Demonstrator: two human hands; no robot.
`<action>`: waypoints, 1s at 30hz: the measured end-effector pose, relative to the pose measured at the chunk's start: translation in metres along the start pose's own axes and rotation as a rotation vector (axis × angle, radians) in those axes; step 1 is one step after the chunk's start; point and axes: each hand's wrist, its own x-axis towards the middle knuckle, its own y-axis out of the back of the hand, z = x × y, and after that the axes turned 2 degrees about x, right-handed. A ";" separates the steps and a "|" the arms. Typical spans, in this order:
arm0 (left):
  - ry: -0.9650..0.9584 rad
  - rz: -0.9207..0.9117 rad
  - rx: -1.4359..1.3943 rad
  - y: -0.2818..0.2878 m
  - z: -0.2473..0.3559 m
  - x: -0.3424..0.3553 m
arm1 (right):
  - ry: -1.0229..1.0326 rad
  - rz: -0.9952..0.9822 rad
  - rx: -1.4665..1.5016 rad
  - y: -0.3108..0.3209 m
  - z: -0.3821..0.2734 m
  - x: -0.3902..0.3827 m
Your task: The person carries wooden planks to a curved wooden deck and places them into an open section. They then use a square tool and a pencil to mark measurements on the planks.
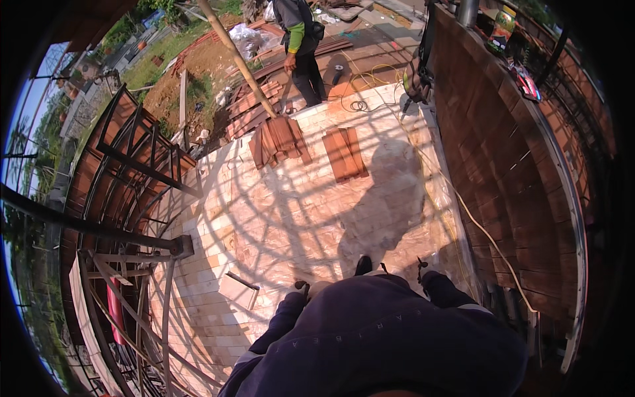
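On the pale floor of rectangular blocks [205,261], left of the wearer: one pale, flat, four-sided panel [236,292], lying flat. Along its far edge, one short, straight, dark bar [243,281], long axis slanting from upper left to lower right, its lower end toward the wearer's left hand [301,286].

Hands, two. Left: beside the wearer's body, near the panel, apart from it. Right hand [423,267]: on the body's other side, out over the floor, well apart from the panel. Fingers of both small and dark; cannot tell whether open, closed or gripping.

Wearer's clothing: one dark navy, long-sleeved top [377,331]; one black shoe tip [363,264], pointing up the view, between the hands.

Sheeting: clear, glossy plastic [284,235], spread over the floor's middle.

Reddish-brown flat slats, two groups on the floor: one loose, fanned pile [278,142]; one neater stack [344,153] to its right, long axis running up the view, top leaning slightly left. Slats in each not countable.

Pole: one, long, tan, round [238,58], slanting from upper left to the loose pile.

Co-worker: one standing person [301,40] beyond the floor's far edge, dark clothing, yellow-green on one sleeve.
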 end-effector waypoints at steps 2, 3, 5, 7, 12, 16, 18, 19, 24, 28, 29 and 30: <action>-0.041 0.091 0.126 0.027 -0.020 0.001 | 0.231 0.114 -0.328 -0.027 -0.076 -0.008; -0.158 0.125 0.244 0.034 -0.028 0.011 | 0.317 0.233 -0.576 -0.030 -0.128 0.003; 0.419 0.050 -0.639 0.060 -0.033 0.035 | 0.404 0.239 -0.542 -0.042 -0.217 -0.011; 0.681 0.004 -0.911 0.078 -0.040 0.059 | 0.469 0.201 -0.602 -0.057 -0.275 -0.002; 0.509 -0.181 -0.677 0.111 -0.057 0.150 | 0.481 0.015 -0.637 -0.081 -0.379 -0.012; 0.271 -0.268 -0.322 0.169 -0.048 0.239 | 0.256 -0.015 -0.539 -0.084 -0.401 -0.013; 0.259 -0.279 -0.368 0.204 -0.042 0.292 | 0.170 0.029 -0.567 -0.067 -0.419 -0.005; 0.270 -0.297 -0.410 0.226 -0.032 0.328 | 0.099 0.082 -0.493 -0.058 -0.422 -0.004; 0.467 -0.232 -0.901 0.289 -0.031 0.495 | 0.141 0.088 -0.340 -0.041 -0.468 0.041; 0.436 -0.168 -0.864 0.306 0.040 0.547 | 0.018 -0.027 0.151 -0.078 -0.470 0.093; 0.390 -0.158 -0.865 0.299 0.041 0.551 | -0.025 -0.094 0.227 -0.089 -0.486 0.089; 0.396 -0.173 -0.842 0.281 0.038 0.560 | -0.068 -0.151 0.298 -0.091 -0.505 0.086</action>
